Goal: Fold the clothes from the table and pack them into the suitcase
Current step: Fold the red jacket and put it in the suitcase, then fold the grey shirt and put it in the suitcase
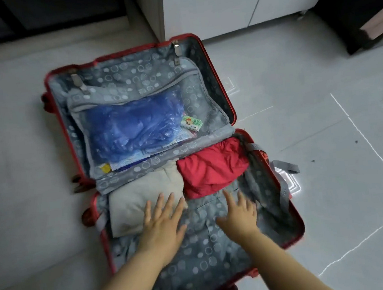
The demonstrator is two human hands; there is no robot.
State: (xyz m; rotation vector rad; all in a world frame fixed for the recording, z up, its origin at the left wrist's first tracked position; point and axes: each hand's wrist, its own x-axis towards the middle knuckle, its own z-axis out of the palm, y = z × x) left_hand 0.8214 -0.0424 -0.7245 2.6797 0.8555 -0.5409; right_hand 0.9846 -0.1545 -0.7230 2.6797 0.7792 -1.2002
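A red suitcase (294,209) lies open on the floor, lined in grey dotted fabric. In its near half a folded beige garment (133,202) lies at the left and a folded red garment (211,168) at the right, side by side. My left hand (163,224) is flat with fingers spread, its fingertips on the beige garment's right edge. My right hand (238,212), fingers straight and spread, is over the grey lining just below the red garment. Neither hand holds anything.
The far half's mesh pocket holds a blue plastic bag (132,127) and a small green-and-white packet (190,124). Grey straps (284,171) hang over the suitcase's right rim. White cabinets (219,4) stand behind, on a grey tiled floor (325,132).
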